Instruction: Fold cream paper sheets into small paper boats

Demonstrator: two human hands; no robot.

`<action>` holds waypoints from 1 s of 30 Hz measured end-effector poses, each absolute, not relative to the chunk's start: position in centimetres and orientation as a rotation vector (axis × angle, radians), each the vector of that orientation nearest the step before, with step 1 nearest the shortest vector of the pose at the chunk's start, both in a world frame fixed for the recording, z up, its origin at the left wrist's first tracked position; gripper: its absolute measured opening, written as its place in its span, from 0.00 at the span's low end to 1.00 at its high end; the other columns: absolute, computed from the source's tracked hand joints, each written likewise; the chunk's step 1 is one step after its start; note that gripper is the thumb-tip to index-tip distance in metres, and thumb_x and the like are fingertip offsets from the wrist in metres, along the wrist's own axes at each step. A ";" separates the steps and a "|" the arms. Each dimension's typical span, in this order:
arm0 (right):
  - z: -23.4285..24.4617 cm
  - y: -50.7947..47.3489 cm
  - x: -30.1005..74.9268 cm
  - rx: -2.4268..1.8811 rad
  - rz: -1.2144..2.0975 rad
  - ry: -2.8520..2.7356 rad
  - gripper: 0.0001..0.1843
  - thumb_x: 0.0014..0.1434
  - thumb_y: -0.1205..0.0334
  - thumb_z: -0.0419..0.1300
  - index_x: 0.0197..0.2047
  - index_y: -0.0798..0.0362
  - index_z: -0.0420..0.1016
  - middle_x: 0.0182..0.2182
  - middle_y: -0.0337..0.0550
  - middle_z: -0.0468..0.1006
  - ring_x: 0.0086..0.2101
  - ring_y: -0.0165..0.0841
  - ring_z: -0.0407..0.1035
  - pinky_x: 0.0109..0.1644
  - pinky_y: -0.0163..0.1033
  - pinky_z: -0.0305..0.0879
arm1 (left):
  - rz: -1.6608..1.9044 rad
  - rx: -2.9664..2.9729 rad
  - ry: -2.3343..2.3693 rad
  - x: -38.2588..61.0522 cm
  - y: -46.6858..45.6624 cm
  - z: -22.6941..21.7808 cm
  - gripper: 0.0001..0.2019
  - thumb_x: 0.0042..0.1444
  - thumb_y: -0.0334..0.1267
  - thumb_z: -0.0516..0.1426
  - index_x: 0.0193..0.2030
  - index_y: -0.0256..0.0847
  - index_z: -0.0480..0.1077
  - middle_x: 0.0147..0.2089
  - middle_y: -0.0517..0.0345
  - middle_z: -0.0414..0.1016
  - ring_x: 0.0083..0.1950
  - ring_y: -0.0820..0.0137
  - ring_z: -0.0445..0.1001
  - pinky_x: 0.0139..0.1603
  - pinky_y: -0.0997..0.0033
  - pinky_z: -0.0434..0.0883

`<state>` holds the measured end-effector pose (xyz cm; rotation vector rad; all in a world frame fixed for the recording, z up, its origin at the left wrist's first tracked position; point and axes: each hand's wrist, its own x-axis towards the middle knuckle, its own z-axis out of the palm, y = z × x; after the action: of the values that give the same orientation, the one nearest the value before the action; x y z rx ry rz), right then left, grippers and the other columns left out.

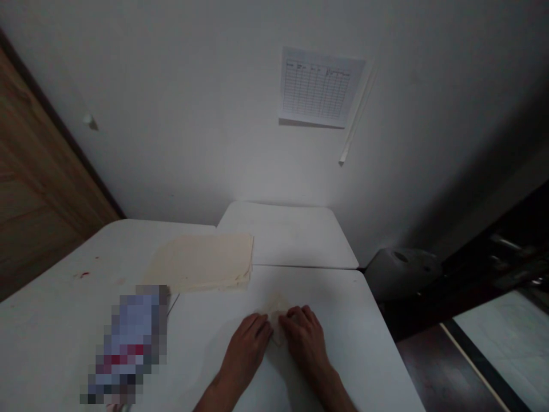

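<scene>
A small, thin, pale sheet (pixel 278 298) lies on the white table between my hands, its corner pointing away from me. It looks translucent, and I cannot tell its material. From the left, my left hand (pixel 247 346) pinches its edge with curled fingers. My right hand (pixel 305 340) is closed on the opposite edge, thumb and fingertips close together. Only a narrow gap separates the two sets of fingertips. The fingers hide much of the sheet's sides.
Beyond my left hand lies a stack of cream-coloured sheets (pixel 206 257). A pixelated, blurred item (pixel 132 326) is on the table's left part. The white table (pixel 206 332) meets another white tabletop (pixel 287 232) by the wall. A grey container (pixel 398 274) stands right of the table.
</scene>
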<state>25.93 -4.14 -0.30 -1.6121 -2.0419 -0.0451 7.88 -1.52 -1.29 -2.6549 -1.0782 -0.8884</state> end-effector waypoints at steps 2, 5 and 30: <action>0.0 -4.2 25.7 -1.622 -0.040 -2.115 0.17 0.58 0.70 0.60 0.47 0.41 0.74 0.39 0.41 0.73 0.39 0.36 0.64 0.43 0.39 0.60 | -0.845 -2.678 -1.053 7.8 -1.5 -1.4 0.14 0.63 0.27 0.47 0.42 0.39 0.74 0.45 0.53 0.77 0.48 0.63 0.74 0.50 0.58 0.74; 0.3 -4.3 25.6 -1.655 -0.054 -2.182 0.20 0.59 0.70 0.59 0.52 0.39 0.71 0.40 0.41 0.73 0.40 0.37 0.64 0.43 0.41 0.59 | -0.822 -2.723 -1.019 7.7 -1.5 -1.3 0.15 0.62 0.25 0.46 0.45 0.39 0.73 0.47 0.53 0.77 0.49 0.64 0.74 0.51 0.59 0.73; -0.1 -5.5 26.9 -1.563 0.020 -2.073 0.11 0.63 0.69 0.55 0.46 0.48 0.73 0.44 0.42 0.76 0.43 0.37 0.66 0.49 0.43 0.60 | -0.918 -2.767 -1.125 8.4 -2.1 -0.6 0.09 0.61 0.34 0.53 0.43 0.40 0.74 0.52 0.53 0.76 0.53 0.60 0.72 0.52 0.56 0.74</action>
<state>26.86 -5.46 -0.09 -1.5629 -2.0725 0.0199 8.36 -2.14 -0.58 -2.7671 -1.1250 -0.9185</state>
